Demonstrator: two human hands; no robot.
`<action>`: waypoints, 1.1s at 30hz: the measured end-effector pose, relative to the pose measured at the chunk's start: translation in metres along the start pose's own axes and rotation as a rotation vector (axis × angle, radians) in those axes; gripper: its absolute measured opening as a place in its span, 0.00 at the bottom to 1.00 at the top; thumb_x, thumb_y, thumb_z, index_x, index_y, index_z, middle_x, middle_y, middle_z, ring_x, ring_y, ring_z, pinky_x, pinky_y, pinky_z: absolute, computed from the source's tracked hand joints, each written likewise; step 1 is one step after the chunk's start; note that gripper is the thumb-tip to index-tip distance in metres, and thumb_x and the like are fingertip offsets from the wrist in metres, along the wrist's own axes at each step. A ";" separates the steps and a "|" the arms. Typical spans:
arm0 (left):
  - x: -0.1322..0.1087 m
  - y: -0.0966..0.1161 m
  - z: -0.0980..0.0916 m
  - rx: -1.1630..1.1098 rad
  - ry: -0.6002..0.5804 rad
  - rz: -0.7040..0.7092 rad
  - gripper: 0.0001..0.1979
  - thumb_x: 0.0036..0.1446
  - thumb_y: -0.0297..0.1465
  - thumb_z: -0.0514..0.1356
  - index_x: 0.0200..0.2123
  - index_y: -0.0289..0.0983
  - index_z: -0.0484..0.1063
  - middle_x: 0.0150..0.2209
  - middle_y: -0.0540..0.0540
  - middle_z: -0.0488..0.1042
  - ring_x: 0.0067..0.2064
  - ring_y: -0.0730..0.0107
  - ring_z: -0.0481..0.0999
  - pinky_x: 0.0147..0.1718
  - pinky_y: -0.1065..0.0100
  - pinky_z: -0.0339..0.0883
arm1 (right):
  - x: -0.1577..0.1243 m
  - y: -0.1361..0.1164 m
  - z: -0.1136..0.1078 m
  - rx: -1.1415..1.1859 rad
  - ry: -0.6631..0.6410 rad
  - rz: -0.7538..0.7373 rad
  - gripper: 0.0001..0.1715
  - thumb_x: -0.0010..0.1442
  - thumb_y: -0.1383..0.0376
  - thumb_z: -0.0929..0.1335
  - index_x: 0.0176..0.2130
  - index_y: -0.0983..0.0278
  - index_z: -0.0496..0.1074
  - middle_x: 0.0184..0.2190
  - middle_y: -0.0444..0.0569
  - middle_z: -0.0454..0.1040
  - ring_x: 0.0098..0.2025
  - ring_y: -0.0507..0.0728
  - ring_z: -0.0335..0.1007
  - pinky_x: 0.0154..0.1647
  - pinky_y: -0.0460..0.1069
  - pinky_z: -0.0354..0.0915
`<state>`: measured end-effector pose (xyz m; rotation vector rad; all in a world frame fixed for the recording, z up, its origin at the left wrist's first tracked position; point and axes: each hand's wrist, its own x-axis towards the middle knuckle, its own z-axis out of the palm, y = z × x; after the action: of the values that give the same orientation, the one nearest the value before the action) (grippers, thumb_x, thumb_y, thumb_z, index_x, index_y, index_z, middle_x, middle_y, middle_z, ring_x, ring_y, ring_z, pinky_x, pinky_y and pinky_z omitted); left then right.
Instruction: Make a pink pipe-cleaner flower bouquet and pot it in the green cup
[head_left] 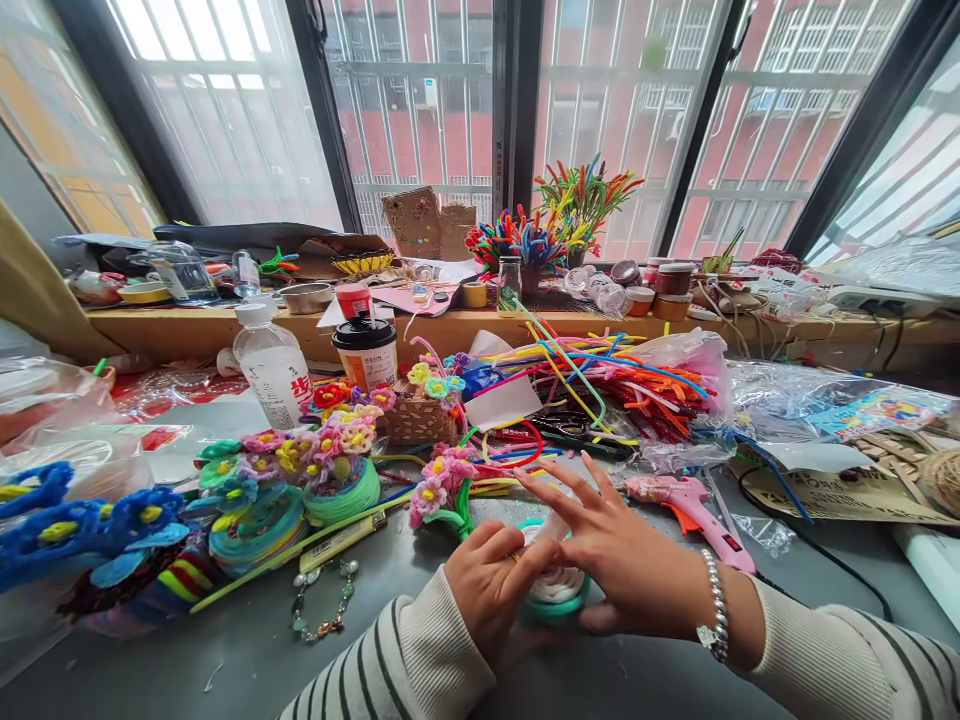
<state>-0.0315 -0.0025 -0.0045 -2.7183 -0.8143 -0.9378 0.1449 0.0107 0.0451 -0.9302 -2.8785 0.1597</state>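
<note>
A small round pot (559, 605), wrapped in mint-green fuzzy strips with white coils inside, sits on the grey table in front of me. Over its left rim is my left hand (491, 590), closed, its index finger and thumb pinched together at the white part; whatever they hold is hidden. My right hand (637, 565) lies against the pot's right side, fingers spread upward and thumb low by the base. Just beyond the hands are pink pipe-cleaner flowers (442, 480) with green stems. A pink hot glue gun (697, 510) lies right of my right hand.
Flower-filled wrapped pots (341, 490) and a bead bracelet (322, 603) lie to the left. Behind stand a plastic bottle (271, 370) and a lidded cup (366, 355). Loose pipe cleaners (652, 385) are piled at the back; a black cord (847, 575) runs along the right.
</note>
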 end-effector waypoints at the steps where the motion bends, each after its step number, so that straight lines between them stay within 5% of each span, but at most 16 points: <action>1: 0.000 0.000 0.000 -0.001 0.011 0.002 0.25 0.48 0.44 0.49 0.45 0.33 0.55 0.28 0.46 0.72 0.28 0.65 0.68 0.28 0.63 0.60 | 0.000 0.000 0.000 0.006 -0.004 0.004 0.35 0.37 0.58 0.69 0.47 0.54 0.62 0.60 0.45 0.33 0.58 0.66 0.27 0.51 0.65 0.19; 9: -0.004 -0.004 0.004 -0.029 0.065 0.009 0.30 0.47 0.49 0.48 0.46 0.32 0.55 0.30 0.46 0.72 0.33 0.63 0.69 0.30 0.62 0.60 | 0.001 0.002 0.001 0.003 -0.031 0.037 0.30 0.33 0.61 0.70 0.41 0.54 0.68 0.59 0.40 0.28 0.58 0.67 0.23 0.51 0.63 0.18; 22: -0.002 -0.002 0.003 -0.052 0.042 -0.033 0.27 0.48 0.49 0.47 0.42 0.34 0.57 0.27 0.48 0.72 0.28 0.66 0.67 0.29 0.63 0.59 | -0.004 0.001 0.008 0.001 0.044 0.027 0.19 0.37 0.59 0.70 0.35 0.55 0.71 0.59 0.42 0.36 0.58 0.65 0.27 0.51 0.62 0.16; 28: -0.004 0.005 -0.006 -0.112 0.028 -0.147 0.26 0.47 0.47 0.50 0.45 0.36 0.55 0.31 0.48 0.72 0.34 0.64 0.67 0.33 0.63 0.58 | -0.012 0.002 -0.006 0.128 0.064 0.083 0.20 0.40 0.50 0.67 0.33 0.57 0.70 0.59 0.44 0.40 0.58 0.65 0.31 0.51 0.66 0.24; 33: 0.000 0.011 -0.006 -0.147 -0.055 -0.177 0.26 0.46 0.44 0.53 0.45 0.37 0.54 0.31 0.48 0.72 0.34 0.62 0.67 0.31 0.61 0.57 | -0.019 0.011 -0.012 0.225 0.212 0.210 0.11 0.50 0.55 0.63 0.33 0.57 0.68 0.54 0.45 0.52 0.56 0.59 0.44 0.54 0.61 0.36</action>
<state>-0.0289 -0.0135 0.0005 -2.8448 -1.0514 -0.9982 0.1682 0.0088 0.0546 -1.1269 -2.5051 0.3703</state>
